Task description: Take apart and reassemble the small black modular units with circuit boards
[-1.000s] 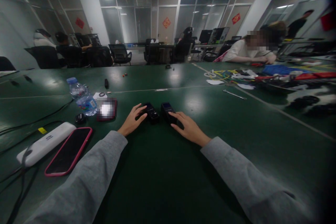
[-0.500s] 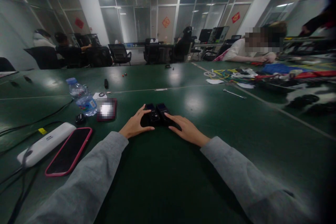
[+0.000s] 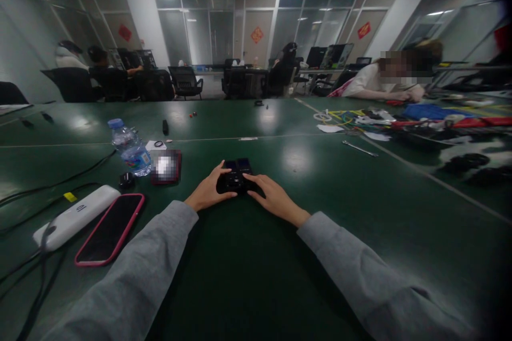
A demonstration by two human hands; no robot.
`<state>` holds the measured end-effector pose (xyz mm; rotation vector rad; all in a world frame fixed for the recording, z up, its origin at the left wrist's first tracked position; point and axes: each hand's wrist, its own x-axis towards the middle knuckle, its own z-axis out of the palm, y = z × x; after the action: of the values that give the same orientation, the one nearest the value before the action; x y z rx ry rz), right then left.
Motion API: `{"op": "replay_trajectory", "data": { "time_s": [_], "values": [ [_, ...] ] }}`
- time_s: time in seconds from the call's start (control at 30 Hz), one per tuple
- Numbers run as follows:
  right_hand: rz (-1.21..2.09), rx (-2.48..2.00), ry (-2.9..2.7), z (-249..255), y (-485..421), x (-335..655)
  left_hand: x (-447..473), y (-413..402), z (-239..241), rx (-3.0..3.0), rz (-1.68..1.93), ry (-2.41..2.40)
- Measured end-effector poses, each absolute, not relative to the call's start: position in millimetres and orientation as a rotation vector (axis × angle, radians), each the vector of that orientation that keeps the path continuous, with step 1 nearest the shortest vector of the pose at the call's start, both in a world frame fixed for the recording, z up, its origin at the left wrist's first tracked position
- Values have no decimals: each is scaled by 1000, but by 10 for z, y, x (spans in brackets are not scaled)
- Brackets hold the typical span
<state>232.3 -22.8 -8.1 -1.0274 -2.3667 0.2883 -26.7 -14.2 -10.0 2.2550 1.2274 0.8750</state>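
Note:
Two small black devices (image 3: 237, 175) lie side by side, pressed together, on the green table (image 3: 304, 181) in front of me. My left hand (image 3: 208, 193) cups the left device from its left side, thumb and fingers around it. From the right, my right hand (image 3: 269, 198) holds the other device, fingers curled against its edge. Both arms wear grey sleeves.
At the left lie a phone in a pink case (image 3: 111, 228), a white power bank (image 3: 75, 217) with cables, a water bottle (image 3: 130, 148) and a small dark box (image 3: 166, 166). A seated person (image 3: 384, 81) works at the far right among tools and wires (image 3: 360, 147).
My hands have pushed the two black devices together; they were apart a second ago and now touch side by side. Both hands moved inward with them.

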Motion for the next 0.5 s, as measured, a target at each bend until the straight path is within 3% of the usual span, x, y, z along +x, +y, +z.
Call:
{"op": "replay_trajectory", "data": {
  "time_s": [0.5],
  "values": [
    [263,-1023,-2400,-100,-232,2344,-261,-122,-146,2329,843,1307]
  ]
}}
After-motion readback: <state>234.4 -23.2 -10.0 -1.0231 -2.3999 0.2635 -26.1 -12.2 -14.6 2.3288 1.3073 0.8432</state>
